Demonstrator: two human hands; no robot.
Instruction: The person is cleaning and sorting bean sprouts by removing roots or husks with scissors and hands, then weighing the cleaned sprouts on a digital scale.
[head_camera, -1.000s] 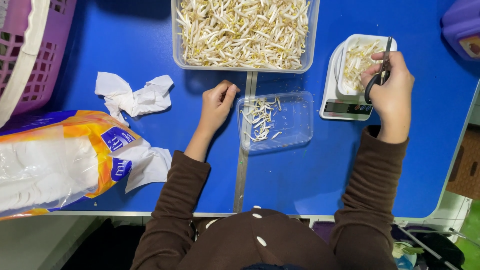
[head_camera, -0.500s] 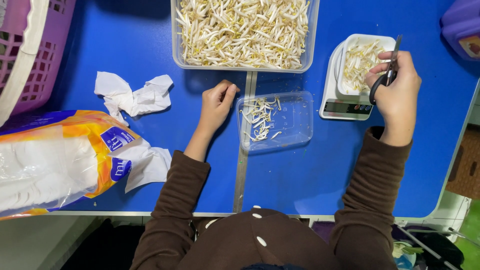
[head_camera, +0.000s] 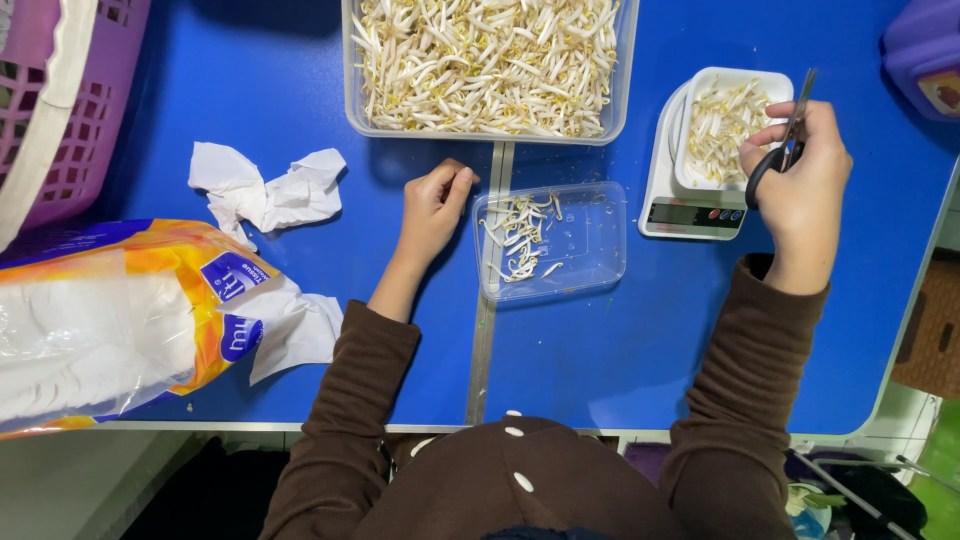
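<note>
A blue table (head_camera: 250, 90) is seen from above, spread with bean sprouts in three containers. At its far edge a large clear tub (head_camera: 490, 65) is filled with sprouts; to the left lie a purple basket (head_camera: 60, 100), an orange and white tissue pack (head_camera: 110, 320) and crumpled tissue (head_camera: 265, 190). At the centre a shallow clear tray (head_camera: 585, 240) is shown holding only a small scatter of sprouts (head_camera: 520, 235) at its left end. To the right, a small white dish (head_camera: 730, 125) of sprouts is set on a white kitchen scale (head_camera: 690, 200).

The left hand (head_camera: 435, 205) is rested on the table just beside the tray's left edge, fingers curled loosely into a near fist; nothing can be seen in its grasp. The right hand (head_camera: 800, 175) is closed around black scissors (head_camera: 782, 150), fingers through the handles, blades pointed away and apparently shut.

Compared with a second ago, the right hand has been drawn back to the right of the white dish, where it had been held directly over the sprouts; the scissors are now clear of the dish. The left hand has not moved. The dish is judged to be left free on the scale for a reading.
</note>
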